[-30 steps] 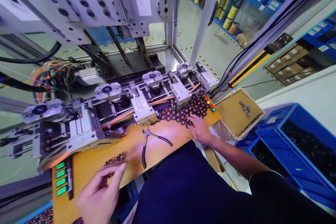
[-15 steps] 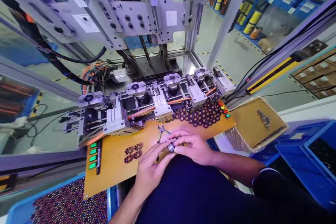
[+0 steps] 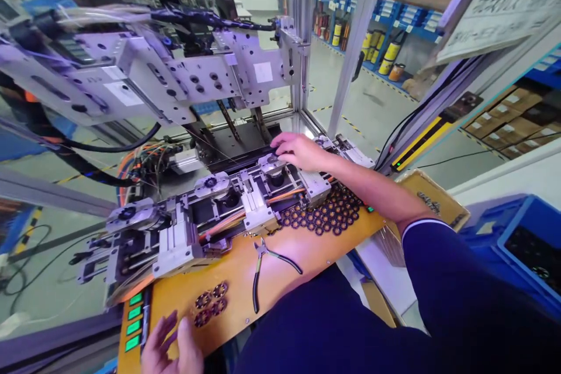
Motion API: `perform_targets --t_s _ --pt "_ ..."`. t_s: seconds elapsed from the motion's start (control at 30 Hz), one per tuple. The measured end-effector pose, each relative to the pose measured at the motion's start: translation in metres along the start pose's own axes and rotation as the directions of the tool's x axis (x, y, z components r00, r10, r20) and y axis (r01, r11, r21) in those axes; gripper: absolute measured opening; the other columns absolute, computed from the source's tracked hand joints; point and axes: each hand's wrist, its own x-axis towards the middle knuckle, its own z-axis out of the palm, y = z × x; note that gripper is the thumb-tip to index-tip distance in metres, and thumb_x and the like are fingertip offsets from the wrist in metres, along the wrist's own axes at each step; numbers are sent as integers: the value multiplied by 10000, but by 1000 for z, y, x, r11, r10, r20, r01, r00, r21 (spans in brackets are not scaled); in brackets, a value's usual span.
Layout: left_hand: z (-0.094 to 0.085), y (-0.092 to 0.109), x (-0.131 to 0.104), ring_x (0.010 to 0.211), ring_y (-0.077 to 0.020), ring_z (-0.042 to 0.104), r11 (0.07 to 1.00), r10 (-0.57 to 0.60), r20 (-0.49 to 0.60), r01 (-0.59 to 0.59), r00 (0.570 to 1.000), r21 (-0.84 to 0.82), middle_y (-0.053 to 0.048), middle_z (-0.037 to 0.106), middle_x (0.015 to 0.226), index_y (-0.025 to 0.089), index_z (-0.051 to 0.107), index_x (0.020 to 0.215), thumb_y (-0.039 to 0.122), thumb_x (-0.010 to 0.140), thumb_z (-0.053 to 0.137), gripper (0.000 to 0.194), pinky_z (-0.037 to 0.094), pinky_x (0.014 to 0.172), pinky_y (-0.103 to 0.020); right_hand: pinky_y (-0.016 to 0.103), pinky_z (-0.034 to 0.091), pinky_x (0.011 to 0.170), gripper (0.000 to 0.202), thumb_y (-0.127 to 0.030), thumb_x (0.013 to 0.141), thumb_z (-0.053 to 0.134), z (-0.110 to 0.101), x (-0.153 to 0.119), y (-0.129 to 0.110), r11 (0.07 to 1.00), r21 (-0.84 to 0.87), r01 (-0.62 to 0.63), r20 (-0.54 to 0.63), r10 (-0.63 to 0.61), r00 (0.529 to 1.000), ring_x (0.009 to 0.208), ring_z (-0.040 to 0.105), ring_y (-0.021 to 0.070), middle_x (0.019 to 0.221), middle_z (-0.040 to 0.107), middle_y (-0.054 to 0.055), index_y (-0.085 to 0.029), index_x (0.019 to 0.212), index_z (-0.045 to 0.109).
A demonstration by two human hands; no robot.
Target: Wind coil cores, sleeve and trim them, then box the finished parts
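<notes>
floor (image 3: pixel 359 99): pale grey, yellow-black tape lines | shelving (image 3: pixel 394 17): blue bins, far aisle | light: bright, even

The orange surface (image 3: pixel 245 280) carries black-handled pliers (image 3: pixel 267 269) near its middle. Three wound rings (image 3: pixel 211 302) lie at eight o'clock of them. A spread of dark rings (image 3: pixel 326 215) lies at two o'clock.

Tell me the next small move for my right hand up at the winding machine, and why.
Probably press down to seat whatever is under the right hand, which lies over the third round fixture; the fingers hide what is beneath. The left hand rests on the orange board near four rings, ready for the next one.
</notes>
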Motion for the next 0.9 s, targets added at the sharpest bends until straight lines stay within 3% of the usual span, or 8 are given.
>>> perform_targets --t_s 0.13,0.3,0.63,0.8,0.9 --pt "3 -14 6 1072 -344 665 997 -73 8 72 997 27 -195 670 1169 104 548 1366 551 793 630 732 493 991 -600 388 488 961 107 -46 827 669 16 25 25 991 -125 54 110 -40 993 992 660 199 1106 715 96 -117 818 748" --pt "6 -14 9 1038 -334 659 997 -70 -11 70 998 45 -175 675 1081 86 585 1304 548 819 580 671 481 994 -599 376 480 973 150 -66 885 606 24 26 35 968 -218 121 214 -73 974 1017 647 192 1116 713 92 -116 899 747" --pt "10 -12 7 881 -279 638 986 -84 -36 89 996 140 -144 664 1027 93 636 1238 486 824 569 575 498 943 -591 361 468 867 185 -91 884 535 24 32 29 907 -377 185 342 -49 938 996 590 239 1064 696 117 -105 871 719" --pt "10 -11 7 791 -226 611 983 -100 -52 107 994 146 -98 654 958 114 652 1198 475 811 580 533 523 920 -518 376 477 913 208 -131 925 529 22 29 24 890 -419 177 355 -19 935 1044 609 246 1151 690 118 -97 951 732" --pt "9 -9 7 778 -212 612 984 -112 -39 116 993 136 -96 657 956 119 653 1201 479 809 601 535 531 907 -471 403 461 989 270 -80 929 498 20 22 21 879 -444 176 346 -13 938 1177 585 257 1262 662 127 -86 1081 720"
